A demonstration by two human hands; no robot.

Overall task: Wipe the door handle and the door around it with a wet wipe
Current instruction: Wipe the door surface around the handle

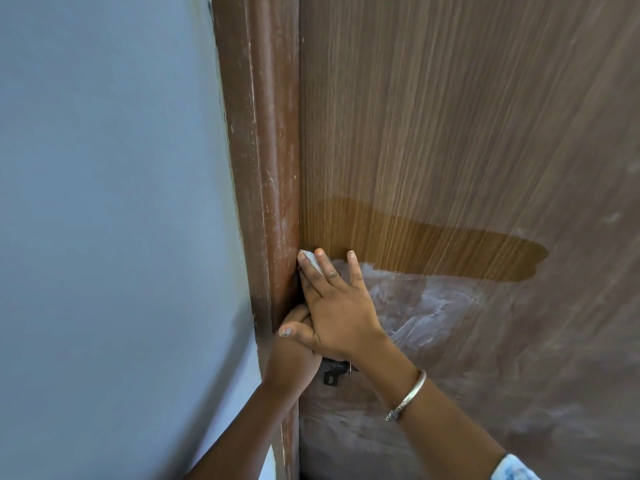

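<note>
Head view | right hand (339, 306) flat, wet wipe (310, 261) under fingertips against door (450, 133) | left hand (294, 358) grip: cannot tell

A pale blue wall (104, 202) meets a scuffed brown door frame (263, 133).

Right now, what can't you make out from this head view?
- Door handle: only a dark bit shows; the left hand and right hand cover the rest.
- Left hand: its grip is hidden under the right hand, so I cannot tell what it holds.
- Wipe: only a white corner shows; the right hand presses flat over the rest.
- Door: its right side and bottom are cut off by the picture's edges.
</note>
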